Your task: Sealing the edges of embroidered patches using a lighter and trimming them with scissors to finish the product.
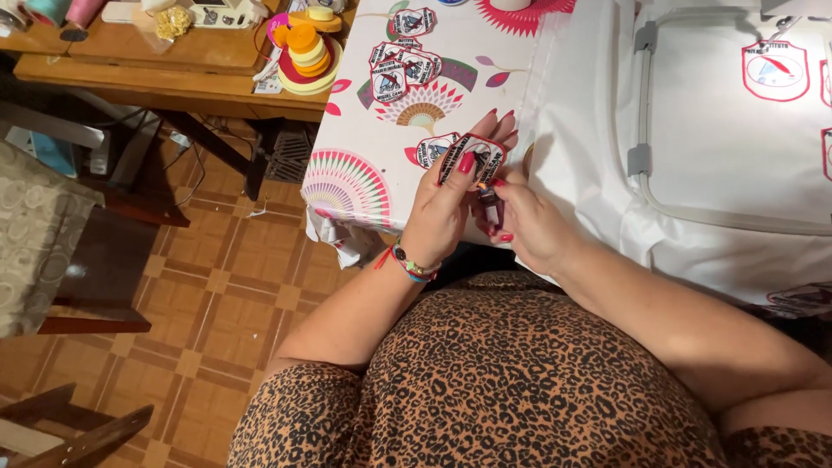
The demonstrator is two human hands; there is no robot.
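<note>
I held 1 shield-shaped embroidered patch [472, 159], white with a red border, at the centre. At 11 o'clock from it lay a pile of matching patches [400, 59]; 1 more patch [432, 149] sat just at its 9 o'clock. At 2 o'clock, a stitched patch [774, 70] sat on white fabric.

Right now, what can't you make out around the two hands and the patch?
All in the head view:
- Small dark lighter-like tool in the right hand: mostly covered by fingers; its kind is unsure.
- Shield patch in the left hand: lower edge hidden by the thumb, design too small.
- Hoop frame on white fabric: cut off by the top and right edges.
- Patch pile: count unclear, overlapping.
</note>
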